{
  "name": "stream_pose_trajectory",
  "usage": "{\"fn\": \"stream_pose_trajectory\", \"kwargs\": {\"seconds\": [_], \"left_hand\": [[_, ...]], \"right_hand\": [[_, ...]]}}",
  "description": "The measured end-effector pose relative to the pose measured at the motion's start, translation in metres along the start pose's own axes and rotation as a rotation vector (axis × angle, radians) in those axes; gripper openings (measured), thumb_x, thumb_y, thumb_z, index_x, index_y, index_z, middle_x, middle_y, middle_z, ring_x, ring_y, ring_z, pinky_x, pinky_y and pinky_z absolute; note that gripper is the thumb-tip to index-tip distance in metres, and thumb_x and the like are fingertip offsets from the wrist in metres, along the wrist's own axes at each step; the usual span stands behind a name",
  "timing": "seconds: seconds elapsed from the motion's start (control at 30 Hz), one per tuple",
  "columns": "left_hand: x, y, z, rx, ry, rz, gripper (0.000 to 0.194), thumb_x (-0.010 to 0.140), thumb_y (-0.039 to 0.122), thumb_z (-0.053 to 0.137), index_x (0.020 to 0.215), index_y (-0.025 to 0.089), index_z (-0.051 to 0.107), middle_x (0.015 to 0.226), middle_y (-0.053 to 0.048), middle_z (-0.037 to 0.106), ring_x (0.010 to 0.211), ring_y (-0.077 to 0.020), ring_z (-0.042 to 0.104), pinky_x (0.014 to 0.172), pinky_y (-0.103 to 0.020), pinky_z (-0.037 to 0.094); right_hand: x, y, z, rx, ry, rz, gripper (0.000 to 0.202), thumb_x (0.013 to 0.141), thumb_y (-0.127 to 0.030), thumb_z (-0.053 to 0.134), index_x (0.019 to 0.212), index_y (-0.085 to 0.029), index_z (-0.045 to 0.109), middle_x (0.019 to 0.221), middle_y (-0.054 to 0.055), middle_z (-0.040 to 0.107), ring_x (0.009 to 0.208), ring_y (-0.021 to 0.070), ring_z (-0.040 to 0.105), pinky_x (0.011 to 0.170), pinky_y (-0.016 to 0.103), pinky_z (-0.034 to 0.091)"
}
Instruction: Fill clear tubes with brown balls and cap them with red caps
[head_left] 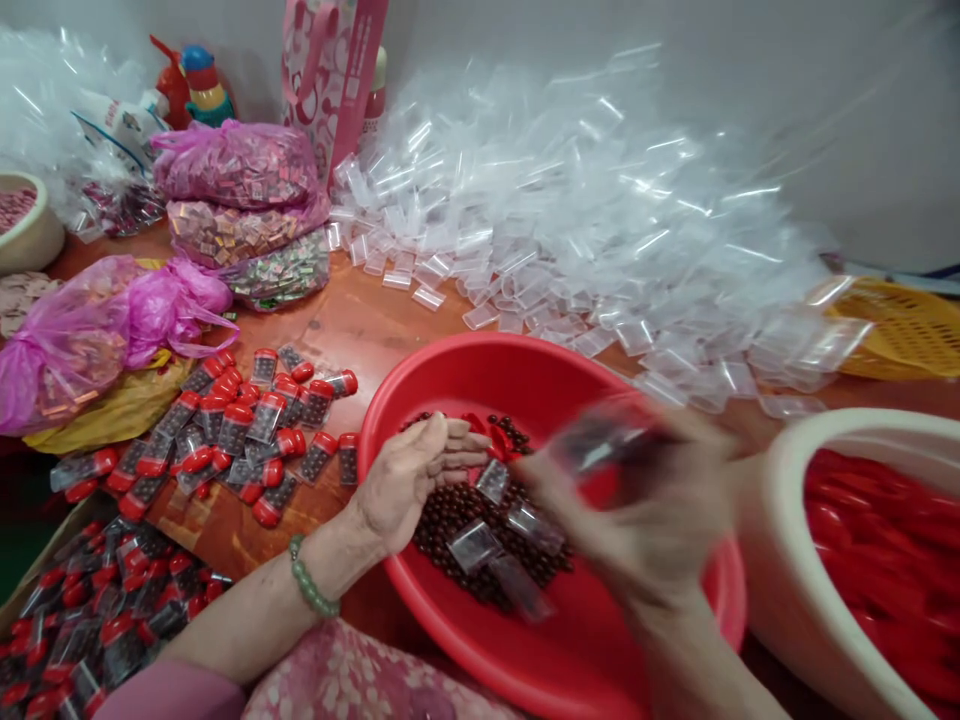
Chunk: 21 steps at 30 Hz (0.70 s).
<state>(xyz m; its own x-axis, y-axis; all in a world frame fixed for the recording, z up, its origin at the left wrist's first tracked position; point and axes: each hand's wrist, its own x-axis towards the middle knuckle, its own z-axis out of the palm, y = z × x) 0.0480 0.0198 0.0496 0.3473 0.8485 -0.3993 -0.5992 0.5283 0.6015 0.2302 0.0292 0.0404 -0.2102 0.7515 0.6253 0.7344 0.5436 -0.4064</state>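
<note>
From my remote station I saw the left grip (416, 470) released, fingers extended over the left part of the round red plastic basin (435, 375). The right grip (652, 510), blurred above the basin's right part, seemed to be grasping a small clear plastic container (600, 440) with dark contents. I judged it light, stiff and slippery, best pinched by its side edges. The glossy brown round beads (469, 505) inside the basin probably rolled easily. The basin's raised rim limited sideways travel: the cream plastic tub (776, 480) stood close on its right, small red-capped clear containers (232, 430) crowded the reddish-brown wooden counter (330, 330) to its left. I judged upward roomiest.
</note>
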Motion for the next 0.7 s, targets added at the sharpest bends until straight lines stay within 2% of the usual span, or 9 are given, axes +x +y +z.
{"fn": "stream_pose_trajectory", "kwargs": {"seconds": [0.07,0.17,0.2,0.27,0.33,0.43,0.53,0.7], "left_hand": [[0.002,0.0,0.001,-0.02,0.061,0.012,0.044,0.08,0.058,0.062,0.091,0.015,0.066,0.095,-0.007,0.071,0.091,-0.0159,0.063,0.083,-0.026,0.043],[0.004,-0.001,0.001,0.004,0.072,0.005,0.05,0.079,0.062,0.062,0.092,0.015,0.067,0.099,-0.007,0.07,0.098,-0.018,0.062,0.086,-0.027,0.043],[0.004,-0.001,0.001,0.019,0.059,0.012,0.052,0.078,0.063,0.062,0.094,0.015,0.067,0.1,-0.007,0.07,0.1,-0.0193,0.062,0.087,-0.028,0.043],[0.003,-0.002,0.001,0.036,0.018,0.037,0.055,0.077,0.065,0.062,0.099,0.015,0.067,0.099,-0.008,0.071,0.102,-0.0217,0.062,0.089,-0.031,0.044],[0.003,-0.003,0.0,0.034,-0.035,0.067,0.06,0.076,0.067,0.061,0.103,0.015,0.067,0.101,-0.009,0.071,0.104,-0.0238,0.062,0.092,-0.033,0.044],[0.0,-0.005,-0.001,0.069,-0.123,0.162,0.062,0.08,0.068,0.055,0.112,0.016,0.065,0.117,-0.01,0.067,0.116,-0.0261,0.058,0.103,-0.036,0.04],[-0.005,-0.005,-0.002,0.179,-0.164,0.28,0.065,0.084,0.07,0.046,0.12,0.018,0.062,0.131,-0.01,0.059,0.126,-0.0286,0.05,0.111,-0.038,0.033],[-0.016,0.001,0.0,0.362,-0.219,0.429,0.076,0.08,0.073,0.049,0.129,0.015,0.051,0.139,-0.015,0.051,0.129,-0.0324,0.046,0.112,-0.041,0.032]], "right_hand": [[-0.002,-0.003,0.003,-0.04,-0.111,-0.086,0.05,0.077,-0.043,0.068,0.117,-0.019,0.05,0.09,0.01,0.066,0.07,0.0246,0.065,0.057,0.036,0.053],[0.0,-0.01,0.008,-0.098,0.019,-0.032,0.059,0.075,-0.042,0.071,0.123,-0.017,0.047,0.097,0.013,0.065,0.076,0.0268,0.066,0.059,0.037,0.055],[0.001,-0.012,0.009,-0.106,0.017,-0.05,0.06,0.076,-0.042,0.07,0.125,-0.017,0.046,0.097,0.014,0.065,0.077,0.027,0.066,0.059,0.037,0.056],[0.003,-0.017,0.011,-0.095,-0.114,-0.142,0.054,0.079,-0.043,0.064,0.124,-0.017,0.046,0.092,0.012,0.067,0.073,0.0262,0.067,0.059,0.037,0.056],[0.004,-0.022,0.012,-0.085,-0.207,-0.139,0.051,0.082,-0.044,0.06,0.122,-0.016,0.046,0.09,0.011,0.068,0.071,0.026,0.068,0.057,0.037,0.055],[0.006,-0.029,0.015,-0.04,-0.187,-0.087,0.052,0.08,-0.047,0.061,0.119,-0.015,0.046,0.089,0.012,0.067,0.071,0.0266,0.068,0.055,0.036,0.054],[0.009,-0.035,0.018,0.051,-0.246,-0.09,0.047,0.078,-0.044,0.062,0.113,-0.016,0.048,0.088,0.011,0.065,0.073,0.0254,0.067,0.059,0.036,0.055],[0.016,-0.043,0.018,0.118,-0.279,-0.07,0.046,0.08,-0.047,0.06,0.111,-0.015,0.047,0.094,0.013,0.064,0.081,0.0249,0.065,0.066,0.036,0.056]]}}
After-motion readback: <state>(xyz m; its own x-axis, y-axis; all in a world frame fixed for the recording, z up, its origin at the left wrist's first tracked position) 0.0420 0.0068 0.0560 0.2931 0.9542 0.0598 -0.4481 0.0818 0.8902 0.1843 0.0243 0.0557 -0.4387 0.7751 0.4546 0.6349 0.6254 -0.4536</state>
